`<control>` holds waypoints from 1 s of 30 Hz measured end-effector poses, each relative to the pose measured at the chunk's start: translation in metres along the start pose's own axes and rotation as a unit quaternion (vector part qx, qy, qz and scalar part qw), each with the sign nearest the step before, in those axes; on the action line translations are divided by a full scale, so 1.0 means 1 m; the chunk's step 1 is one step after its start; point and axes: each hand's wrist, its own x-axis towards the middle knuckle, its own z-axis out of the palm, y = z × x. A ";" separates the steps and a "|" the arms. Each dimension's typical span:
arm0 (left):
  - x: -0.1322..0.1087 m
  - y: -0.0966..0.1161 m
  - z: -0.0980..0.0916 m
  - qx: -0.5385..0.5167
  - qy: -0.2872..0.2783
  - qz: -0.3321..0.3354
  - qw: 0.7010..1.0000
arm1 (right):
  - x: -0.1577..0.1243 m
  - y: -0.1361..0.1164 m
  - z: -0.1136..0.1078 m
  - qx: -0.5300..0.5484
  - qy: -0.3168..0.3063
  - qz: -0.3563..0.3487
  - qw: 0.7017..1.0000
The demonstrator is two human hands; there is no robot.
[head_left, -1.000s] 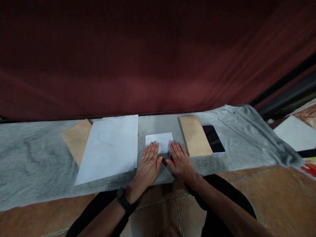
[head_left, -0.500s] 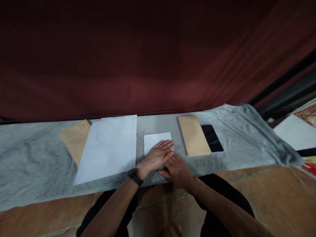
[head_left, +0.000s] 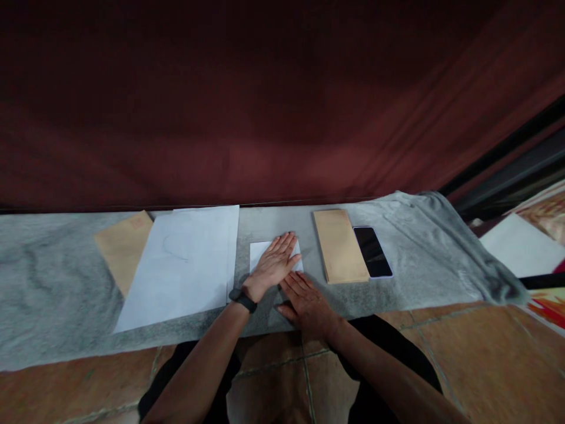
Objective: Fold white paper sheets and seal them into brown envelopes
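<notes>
A small folded white paper [head_left: 258,252] lies on a grey cloth [head_left: 53,277] spread over the floor. My left hand [head_left: 271,265] lies flat on top of it, fingers stretched out and pointing up to the right. It wears a black wristband. My right hand [head_left: 305,300] rests flat on the cloth just below the paper's near edge, fingers open and pointing up to the left.
A large white sheet [head_left: 180,265] lies left of the folded paper, overlapping a brown envelope [head_left: 119,247]. To the right lie another brown envelope [head_left: 339,244] and a black phone [head_left: 372,251]. A dark red curtain [head_left: 265,106] hangs behind. Brown floor tiles [head_left: 477,353] run along the front.
My left hand turned and slid up across the folded paper, now covering most of it. My right hand drew back off the paper toward me. The view shifted slightly.
</notes>
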 end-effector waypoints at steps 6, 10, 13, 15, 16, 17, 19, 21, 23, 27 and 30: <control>-0.017 -0.002 0.005 0.042 0.043 -0.066 0.996 | -0.002 0.004 -0.001 -0.020 0.014 0.007 1.000; -0.036 -0.007 0.007 0.061 0.066 -0.087 0.992 | -0.001 0.009 -0.004 -0.028 0.014 0.024 0.999; -0.049 -0.009 0.007 0.069 0.089 -0.115 0.987 | -0.001 0.010 -0.005 -0.041 0.025 0.038 0.998; -0.057 -0.009 0.008 0.069 0.104 -0.131 0.984 | -0.001 0.010 -0.004 -0.052 0.036 0.050 0.997; -0.060 -0.008 0.008 0.069 0.109 -0.137 0.982 | 0.000 0.010 -0.003 -0.058 0.041 0.056 0.996; -0.063 -0.007 0.009 0.068 0.114 -0.144 0.981 | 0.001 0.011 -0.002 -0.064 0.047 0.064 0.995; -0.068 -0.005 0.010 0.066 0.120 -0.158 0.978 | 0.003 0.012 0.002 -0.076 0.057 0.088 0.992; -0.072 -0.002 0.012 0.067 0.123 -0.176 0.974 | 0.007 0.015 0.005 -0.088 0.067 0.120 0.987; -0.074 0.000 0.014 0.067 0.126 -0.193 0.971 | 0.010 0.017 0.009 -0.097 0.072 0.147 0.982; -0.074 0.001 0.014 0.066 0.140 -0.206 0.966 | 0.018 0.019 0.009 -0.098 0.066 0.184 0.976; -0.076 0.003 0.007 0.062 0.165 -0.200 0.964 | 0.026 0.022 0.001 -0.079 0.063 0.202 0.974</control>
